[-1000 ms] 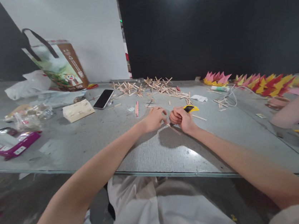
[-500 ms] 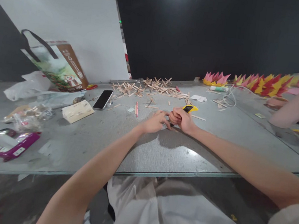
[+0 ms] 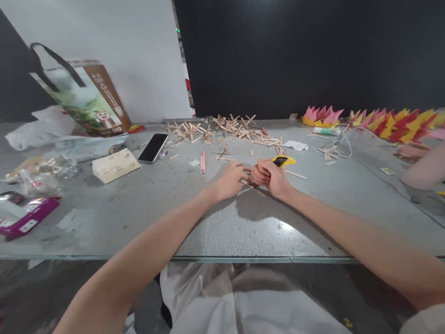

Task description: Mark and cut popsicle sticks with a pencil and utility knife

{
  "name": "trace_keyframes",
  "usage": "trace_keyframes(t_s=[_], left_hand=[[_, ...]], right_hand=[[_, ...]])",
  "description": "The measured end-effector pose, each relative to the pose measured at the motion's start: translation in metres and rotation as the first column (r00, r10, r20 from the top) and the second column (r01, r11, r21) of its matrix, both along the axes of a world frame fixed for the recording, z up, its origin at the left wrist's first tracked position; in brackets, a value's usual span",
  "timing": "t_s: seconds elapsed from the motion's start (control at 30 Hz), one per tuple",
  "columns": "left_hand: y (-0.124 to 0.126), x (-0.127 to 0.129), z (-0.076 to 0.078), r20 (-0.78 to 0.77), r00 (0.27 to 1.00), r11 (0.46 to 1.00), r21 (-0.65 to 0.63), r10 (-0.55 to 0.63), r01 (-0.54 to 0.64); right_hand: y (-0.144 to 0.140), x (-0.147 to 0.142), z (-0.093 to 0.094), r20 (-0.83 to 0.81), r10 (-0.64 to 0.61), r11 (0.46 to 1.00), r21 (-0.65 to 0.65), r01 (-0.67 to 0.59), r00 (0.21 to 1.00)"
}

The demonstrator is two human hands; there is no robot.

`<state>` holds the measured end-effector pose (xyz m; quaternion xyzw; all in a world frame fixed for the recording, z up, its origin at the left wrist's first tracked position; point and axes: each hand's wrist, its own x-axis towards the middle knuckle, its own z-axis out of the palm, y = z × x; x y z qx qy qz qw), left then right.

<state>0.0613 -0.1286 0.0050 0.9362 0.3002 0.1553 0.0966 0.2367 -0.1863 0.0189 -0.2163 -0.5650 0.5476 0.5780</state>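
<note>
My right hand (image 3: 271, 178) is wrapped around a yellow and black utility knife (image 3: 284, 161), its handle end sticking out above the fist. The tip points down at a thin wooden stick (image 3: 260, 192) lying on the tabletop. Close beside it, my left hand (image 3: 229, 180) has its fingers bent and presses the stick to the table. Both hands nearly touch, so the blade's exact contact is hard to see. A pink striped strip (image 3: 203, 162) and a few loose sticks lie just beyond.
Behind the hands is a pile of crossed wooden sticks (image 3: 235, 129). To the left are a phone (image 3: 153, 148), a beige pad (image 3: 115, 166), a printed bag (image 3: 97, 100) and a purple packet (image 3: 27, 220). Pink and yellow paper crafts (image 3: 396, 125) line the back right.
My left fingers have shifted slightly away from the knife, and more of the wooden stick shows between the hands. My right hand keeps its grip on the knife, almost in place.
</note>
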Motion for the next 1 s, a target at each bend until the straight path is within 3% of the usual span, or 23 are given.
trace_keyframes(t_s=[0.37,0.53,0.73,1.0], left_hand=[[-0.0025,-0.0073,0.0058,0.138,0.99,0.989,-0.146,-0.013,0.033],[-0.0079,-0.0034,0.0037,0.135,0.983,0.965,-0.212,-0.127,0.154],[-0.0064,0.0019,0.0004,0.184,0.982,0.993,-0.098,-0.049,0.068],[-0.0025,-0.0006,-0.0029,-0.001,1.0,0.999,0.015,-0.028,0.028]], right_hand=[[0.0029,0.0032,-0.0038,0.004,0.005,1.0,-0.027,-0.005,1.0],[0.0028,0.0032,-0.0033,0.011,-0.005,1.0,-0.029,0.006,1.0],[0.0028,0.002,-0.003,0.014,-0.01,1.0,-0.015,0.01,1.0],[0.0021,0.0011,-0.001,0.015,0.002,1.0,-0.004,-0.002,1.0]])
